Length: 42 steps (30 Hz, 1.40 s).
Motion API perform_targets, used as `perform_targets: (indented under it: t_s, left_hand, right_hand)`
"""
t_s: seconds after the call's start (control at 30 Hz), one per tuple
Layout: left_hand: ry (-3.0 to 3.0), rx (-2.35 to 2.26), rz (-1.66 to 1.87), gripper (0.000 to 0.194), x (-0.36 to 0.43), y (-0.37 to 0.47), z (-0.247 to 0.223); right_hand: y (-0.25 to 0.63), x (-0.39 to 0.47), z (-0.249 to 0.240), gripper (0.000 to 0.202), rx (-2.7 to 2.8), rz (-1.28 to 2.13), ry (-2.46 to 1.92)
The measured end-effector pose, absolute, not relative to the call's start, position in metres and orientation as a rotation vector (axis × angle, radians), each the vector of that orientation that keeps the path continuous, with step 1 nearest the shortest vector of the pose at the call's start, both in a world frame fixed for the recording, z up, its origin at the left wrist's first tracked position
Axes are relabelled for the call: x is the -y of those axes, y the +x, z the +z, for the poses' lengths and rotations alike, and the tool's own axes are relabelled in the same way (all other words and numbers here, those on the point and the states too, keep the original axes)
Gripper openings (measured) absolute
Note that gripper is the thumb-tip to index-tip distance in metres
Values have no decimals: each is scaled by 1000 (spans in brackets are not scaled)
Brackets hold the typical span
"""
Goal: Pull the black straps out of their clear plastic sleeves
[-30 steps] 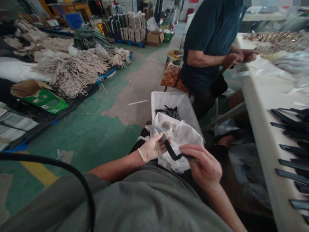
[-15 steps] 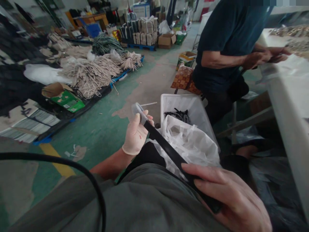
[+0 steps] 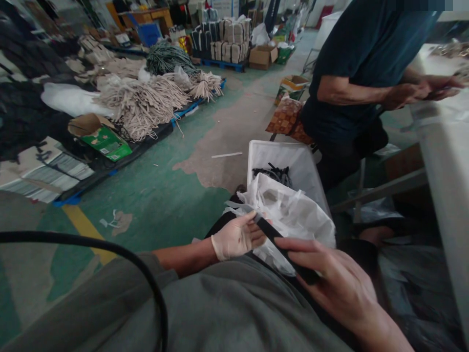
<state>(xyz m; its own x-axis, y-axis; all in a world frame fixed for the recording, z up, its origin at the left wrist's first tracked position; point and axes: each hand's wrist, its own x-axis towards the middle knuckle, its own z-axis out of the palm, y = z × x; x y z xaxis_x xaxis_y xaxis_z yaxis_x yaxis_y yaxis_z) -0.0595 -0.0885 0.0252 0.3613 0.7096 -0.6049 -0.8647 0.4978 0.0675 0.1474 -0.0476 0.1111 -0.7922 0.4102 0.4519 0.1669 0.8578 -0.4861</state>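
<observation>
A flat black strip slants across my lap, with a pale, translucent piece at its far end. My left hand, in a thin whitish glove, pinches that end between thumb and fingers. The near part of the strip is in my bare right hand, whose fingers are closed round it. Just beyond both hands lies crumpled white plastic, over the near side of a white bin. Black pieces lie inside the bin.
A person in dark clothes works at a white table on the right. Bundles of cords lie on a pallet at the left, beside a green box. A black cable curves across the lower left.
My left hand has moved right and nearer, toward my right hand, along with the strip's far end. My right hand has shifted slightly left and up. The view has turned slightly.
</observation>
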Motion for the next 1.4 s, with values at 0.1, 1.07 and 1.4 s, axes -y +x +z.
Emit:
perform_targets:
  t_s: [0.1, 1.07, 1.4]
  left_hand:
    - [-188, -593, 993, 28, 88, -52, 26]
    - [820, -952, 891, 27, 50, -64, 16]
    - [1195, -876, 274, 28, 78, -48, -2]
  right_hand:
    - [130, 31, 83, 24, 2447, 620, -500]
    - [173, 26, 43, 7, 1588, 1318, -873]
    - [152, 10, 30, 30, 995, 1985, -675]
